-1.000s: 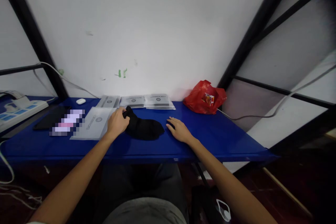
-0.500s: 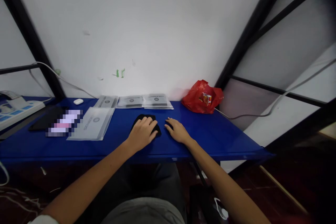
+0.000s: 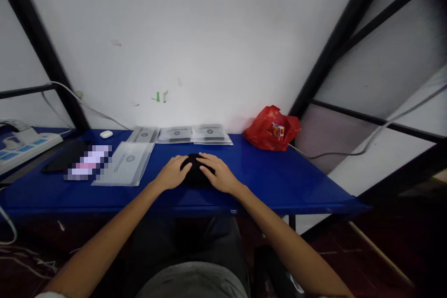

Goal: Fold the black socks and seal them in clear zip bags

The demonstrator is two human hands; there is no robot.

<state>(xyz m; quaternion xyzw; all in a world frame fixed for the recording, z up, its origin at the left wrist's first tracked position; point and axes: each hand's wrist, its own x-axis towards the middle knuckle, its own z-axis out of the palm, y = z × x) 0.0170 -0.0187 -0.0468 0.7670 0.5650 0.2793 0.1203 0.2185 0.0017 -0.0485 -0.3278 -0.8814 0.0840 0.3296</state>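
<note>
A small black cloth (image 3: 193,173), folded into a compact bundle, lies on the blue table (image 3: 279,179) in front of me. My left hand (image 3: 172,173) rests against its left side with the fingers laid on it. My right hand (image 3: 217,173) lies flat over its top and right side, fingers stretched out. Most of the cloth is hidden under the two hands.
A grey plastic packet (image 3: 125,164) lies left of the hands, with several more packets (image 3: 193,133) along the wall. A red plastic bag (image 3: 272,129) sits back right. At the left are a dark flat device (image 3: 64,156), a white earbud case (image 3: 106,134) and a power strip (image 3: 24,142).
My left hand folded the long black cloth over to the right into a small bundle. My right hand then slid left onto it, so both hands now cover it.
</note>
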